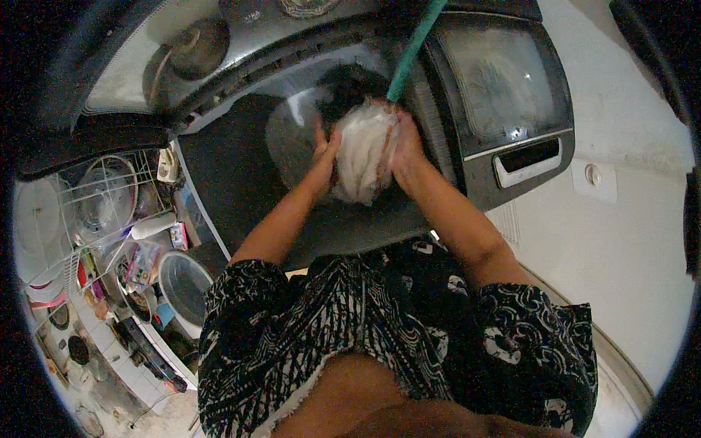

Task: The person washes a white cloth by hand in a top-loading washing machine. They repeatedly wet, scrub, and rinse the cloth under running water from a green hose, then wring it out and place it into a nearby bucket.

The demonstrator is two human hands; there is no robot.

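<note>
A bundled wad of whitish cloth (364,156) is pressed between my two hands over the dark machine, apparently a twin-tub washing machine. My left hand (327,145) lies along the wad's left side. Against its right side is my right hand (404,139), fingers partly hidden behind the cloth. A green hose (419,46) comes down from the top and ends just above my right hand. Behind the wad lies an opening with dark contents (353,87), too blurred to name.
On the machine's right is a translucent lid (493,82) with a handle (528,161). A wire rack (109,189) with containers and a round plastic basin (186,287) stand at the left. A pale wall (613,235) with a round fitting (593,175) rises on the right.
</note>
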